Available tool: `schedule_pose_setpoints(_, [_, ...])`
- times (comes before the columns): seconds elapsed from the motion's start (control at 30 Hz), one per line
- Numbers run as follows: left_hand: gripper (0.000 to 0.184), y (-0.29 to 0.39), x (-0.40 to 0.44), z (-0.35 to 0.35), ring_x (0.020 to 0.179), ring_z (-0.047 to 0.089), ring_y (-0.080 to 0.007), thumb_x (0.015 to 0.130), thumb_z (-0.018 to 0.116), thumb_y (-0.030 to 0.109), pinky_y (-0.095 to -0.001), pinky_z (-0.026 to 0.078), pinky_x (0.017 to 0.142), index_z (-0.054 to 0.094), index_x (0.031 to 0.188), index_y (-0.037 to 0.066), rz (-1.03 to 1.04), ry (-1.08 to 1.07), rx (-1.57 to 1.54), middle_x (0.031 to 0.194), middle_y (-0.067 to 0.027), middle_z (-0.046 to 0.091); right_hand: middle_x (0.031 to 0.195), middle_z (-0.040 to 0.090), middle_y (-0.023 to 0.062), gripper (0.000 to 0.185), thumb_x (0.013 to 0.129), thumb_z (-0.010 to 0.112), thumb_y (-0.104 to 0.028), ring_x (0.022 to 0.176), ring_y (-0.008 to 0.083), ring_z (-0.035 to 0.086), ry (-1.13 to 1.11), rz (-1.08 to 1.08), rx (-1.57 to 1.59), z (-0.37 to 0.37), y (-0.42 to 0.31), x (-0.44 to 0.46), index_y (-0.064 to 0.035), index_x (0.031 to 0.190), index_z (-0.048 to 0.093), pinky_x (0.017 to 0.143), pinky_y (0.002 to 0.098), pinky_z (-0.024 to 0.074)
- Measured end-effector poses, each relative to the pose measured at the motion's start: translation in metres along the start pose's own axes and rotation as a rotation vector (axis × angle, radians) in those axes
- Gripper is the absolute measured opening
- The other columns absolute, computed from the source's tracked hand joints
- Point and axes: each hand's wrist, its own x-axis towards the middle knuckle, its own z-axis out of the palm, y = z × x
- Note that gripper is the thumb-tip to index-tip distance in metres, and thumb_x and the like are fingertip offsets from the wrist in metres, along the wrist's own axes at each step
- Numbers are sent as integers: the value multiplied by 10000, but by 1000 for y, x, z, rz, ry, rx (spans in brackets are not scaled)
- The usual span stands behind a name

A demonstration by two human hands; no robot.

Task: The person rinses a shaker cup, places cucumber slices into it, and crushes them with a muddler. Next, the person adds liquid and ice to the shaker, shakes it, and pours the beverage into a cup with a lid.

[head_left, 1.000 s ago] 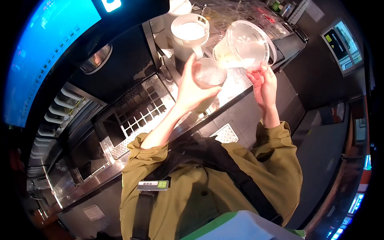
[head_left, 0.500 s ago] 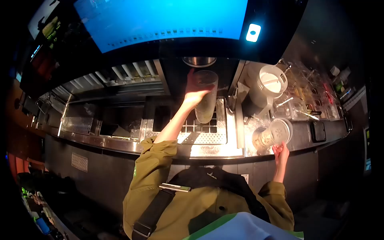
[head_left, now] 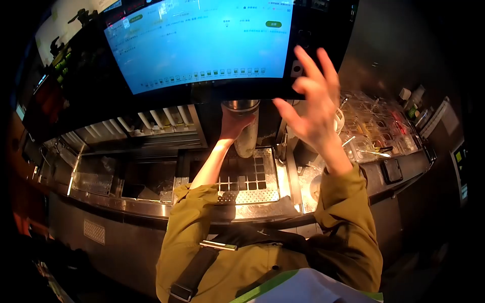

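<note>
My left hand [head_left: 233,125] is wrapped round a tall clear cup [head_left: 247,140]. The cup's top is up against the round metal dispenser outlet [head_left: 241,105] beneath the screen, and its base hangs over the slotted drip tray [head_left: 270,194]. Raised at the lower right of the lit screen [head_left: 202,43], my right hand [head_left: 317,108] holds nothing, and its fingers are spread. From this view I cannot tell whether a fingertip touches the panel. Behind that hand, a white pitcher [head_left: 340,120] is mostly hidden.
Several clear ingredient containers [head_left: 376,123] stand at the right, with spoon handles sticking out. A black rectangular object [head_left: 392,171] lies near the counter's right edge. Metal sinks [head_left: 149,181] are on the left. A pale round vessel [head_left: 316,186] is partly covered by my right sleeve.
My right hand has left the clear vessel on the counter and risen to the screen. The cup in my left hand has gone up to the outlet. The screen now shows different content.
</note>
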Motion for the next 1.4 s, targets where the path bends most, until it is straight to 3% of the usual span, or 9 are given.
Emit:
schedule_pose_setpoints(0.27, [821, -4, 0, -5, 1083, 490, -237, 603, 745, 12, -367, 442, 894, 239, 1249, 50, 26, -38, 12, 1173, -130, 462, 1194, 515, 155, 425, 725, 655, -416, 1202, 391, 333, 97, -32, -21, 15, -3, 18, -64, 773, 422, 1013, 496, 141])
schedule_pose_setpoints(0.43, [786, -3, -2, -4, 1060, 510, -260, 610, 765, 61, -369, 436, 897, 270, 1220, 52, 49, -15, 94, 1151, -150, 494, 991, 596, 118, 149, 731, 526, -176, 872, 301, 502, 73, 60, 418, -7, -35, -120, -108, 750, 395, 774, 462, 389])
schedule_pose_setpoints(0.53, [788, 5, -2, -4, 1054, 518, -254, 607, 764, 47, -366, 435, 898, 276, 1225, 48, 38, -3, 177, 1156, -146, 503, 1073, 533, 186, 194, 739, 611, -127, 963, 353, 505, -473, 666, 550, 17, -81, -250, -39, 855, 484, 822, 438, 396])
schedule_pose_setpoints(0.6, [796, 2, -5, -3, 1052, 520, -250, 607, 767, 51, -366, 435, 898, 273, 1230, 50, 8, 9, 121, 1152, -140, 508, 1094, 514, 206, 197, 707, 648, -69, 1010, 358, 508, -614, 696, 443, 3, -99, -320, -18, 830, 504, 842, 391, 418])
schedule_pose_setpoints(0.67, [808, -3, -5, -4, 1056, 516, -240, 611, 767, 50, -362, 435, 897, 265, 1244, 55, 42, -2, 74, 1150, -130, 511, 1050, 508, 203, 143, 745, 615, -65, 997, 347, 521, -644, 720, 281, -23, -113, -359, -13, 839, 520, 793, 386, 453])
schedule_pose_setpoints(0.77, [851, 1, -10, 1, 1069, 500, -229, 605, 768, 45, -359, 437, 886, 240, 1271, 59, 28, 20, 21, 1168, -124, 492, 1001, 457, 161, 59, 829, 480, 17, 767, 219, 606, -381, 1223, 431, -44, -126, -375, 27, 873, 517, 607, 275, 532])
schedule_pose_setpoints(0.87, [906, -27, -18, -2, 1081, 486, -226, 597, 769, 46, -353, 422, 893, 199, 1301, 49, 66, 116, 204, 1178, -130, 477, 980, 490, 168, 41, 803, 492, 26, 807, 239, 566, -126, 1432, 368, -48, -128, -375, 17, 826, 525, 661, 303, 500])
schedule_pose_setpoints(1.07, [1023, -67, -53, 9, 1148, 418, -244, 586, 775, 88, -331, 329, 974, 108, 1359, 26, -30, 290, 314, 1247, -158, 412, 932, 541, 194, 71, 768, 550, -2, 851, 338, 543, -265, 1089, 218, -47, -129, -381, 3, 832, 519, 737, 374, 438])
schedule_pose_setpoints(1.4, [1160, -99, -73, 20, 1237, 300, -313, 567, 815, 207, -352, 264, 1021, 14, 1383, 11, 15, 429, 429, 1341, -221, 245, 925, 530, 180, 55, 807, 522, -21, 878, 316, 522, -239, 1202, 136, -61, -121, -401, 10, 847, 500, 781, 359, 421])
